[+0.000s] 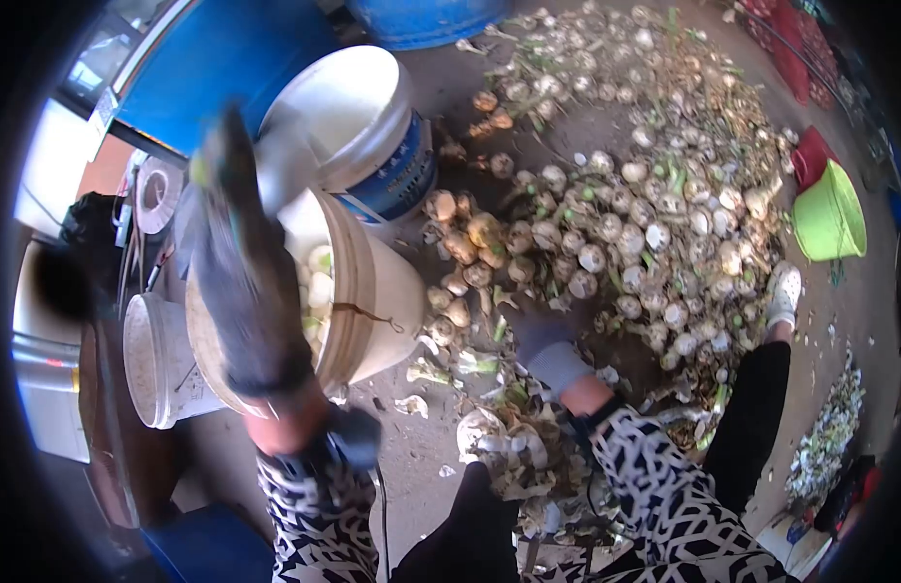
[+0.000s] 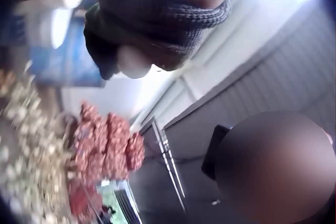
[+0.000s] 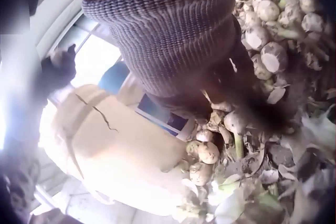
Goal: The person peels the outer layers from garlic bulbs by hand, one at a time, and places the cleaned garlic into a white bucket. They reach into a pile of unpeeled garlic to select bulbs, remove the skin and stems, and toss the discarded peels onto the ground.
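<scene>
In the head view my gloved left hand (image 1: 244, 262) is raised, blurred, over a white bucket (image 1: 377, 301) with pale bulbs (image 1: 320, 289) inside. The left wrist view shows this hand (image 2: 144, 35) with its fingers round a pale, rounded bulb (image 2: 133, 62). My gloved right hand (image 1: 549, 348) reaches down at the near side of a large heap of bulbs (image 1: 654, 233). Its fingers are dark and blurred in the right wrist view, beside loose bulbs (image 3: 208, 152) and peelings (image 3: 231, 205); whether they hold anything is unclear.
A second white bucket (image 1: 339, 117) with a blue label stands behind the first, and a smaller one (image 1: 164, 360) at left. Blue containers (image 1: 227, 68) are at the back. A green bucket (image 1: 827, 216) lies at the right. Peelings (image 1: 528, 447) are between the legs.
</scene>
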The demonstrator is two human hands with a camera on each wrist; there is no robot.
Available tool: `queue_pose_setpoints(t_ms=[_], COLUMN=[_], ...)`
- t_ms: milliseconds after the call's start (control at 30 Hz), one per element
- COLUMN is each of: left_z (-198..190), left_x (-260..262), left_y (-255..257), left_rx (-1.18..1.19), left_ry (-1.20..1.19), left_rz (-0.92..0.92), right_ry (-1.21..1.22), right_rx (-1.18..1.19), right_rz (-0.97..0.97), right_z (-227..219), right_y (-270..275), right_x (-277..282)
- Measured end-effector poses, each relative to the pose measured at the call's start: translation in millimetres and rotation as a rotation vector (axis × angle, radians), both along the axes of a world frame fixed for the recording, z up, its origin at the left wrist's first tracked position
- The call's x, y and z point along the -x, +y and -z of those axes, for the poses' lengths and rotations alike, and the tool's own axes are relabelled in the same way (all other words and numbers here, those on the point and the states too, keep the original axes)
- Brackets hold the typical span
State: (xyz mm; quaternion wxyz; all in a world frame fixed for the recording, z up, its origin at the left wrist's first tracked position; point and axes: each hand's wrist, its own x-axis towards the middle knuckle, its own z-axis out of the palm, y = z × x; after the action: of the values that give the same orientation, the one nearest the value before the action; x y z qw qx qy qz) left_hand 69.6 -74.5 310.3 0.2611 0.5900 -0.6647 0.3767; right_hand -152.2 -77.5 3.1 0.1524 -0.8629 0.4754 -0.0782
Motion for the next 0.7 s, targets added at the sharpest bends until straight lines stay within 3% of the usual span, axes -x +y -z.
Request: queue_pose_setpoints(t_ms=[33, 67, 133, 167, 200, 233, 267, 300, 333, 400, 433, 467, 533, 600, 667, 700], left_z=[-11, -19, -28, -25, -5, 36, 72, 90, 122, 185, 196, 195, 186, 176, 170, 171], left_x=[1, 5, 17, 24, 33, 33, 42, 59, 75, 92, 95, 98, 98, 96, 97, 99], left_y=[-1, -1, -4, -3, 7, 29, 47, 49, 58, 74, 79, 80, 82, 84, 86, 88], left_rx=[0.014, 0.046, 0.111, 0.133, 0.090, -0.098, -0.356, -0.529, -0.628, -0.706, -0.718, -0.727, -0.654, -0.638, -0.602, -0.608], left_ry=[-0.015, 0.211, 0.661, 0.894, 0.925, 0.879, 0.698, 0.618, 0.638, 0.813, 0.916, 1.019, 0.944, 0.833, 0.742, 0.758], left_rz=[-0.012, 0.057, 0.217, 0.304, 0.395, 0.419, 0.393, 0.424, 0.338, 0.300, 0.315, 0.333, 0.359, 0.423, 0.433, 0.407], right_ry=[-0.015, 0.076, 0.156, 0.106, 0.064, -0.228, -0.213, -0.712, -1.217, -1.440, -1.301, -1.156, -1.181, -1.043, -1.118, -1.054], right_rx=[0.014, 0.019, 0.042, -0.174, -0.398, -0.408, -0.409, -0.850, -1.272, -0.987, -1.057, -0.578, -0.561, -0.539, -0.652, -0.510], right_rz=[-0.012, -0.062, -0.112, -0.059, -0.009, 0.035, 0.036, 0.277, 0.545, 0.374, 0.478, 0.255, 0.344, 0.181, 0.273, 0.237], right_z=[24, 47, 52, 42, 36, 37, 20, -6, -21, -26, -75, -83, -101, -107, -118, -131], right_y=[-12, -22, -42, -45, -42, -35, -29, -15, 1, 31, 40, 51, 53, 34, 32, 30], right_x=[-12, -22, -32, -31, -24, -8, 1, 13, 20, 21, 19, 19, 22, 41, 37, 34])
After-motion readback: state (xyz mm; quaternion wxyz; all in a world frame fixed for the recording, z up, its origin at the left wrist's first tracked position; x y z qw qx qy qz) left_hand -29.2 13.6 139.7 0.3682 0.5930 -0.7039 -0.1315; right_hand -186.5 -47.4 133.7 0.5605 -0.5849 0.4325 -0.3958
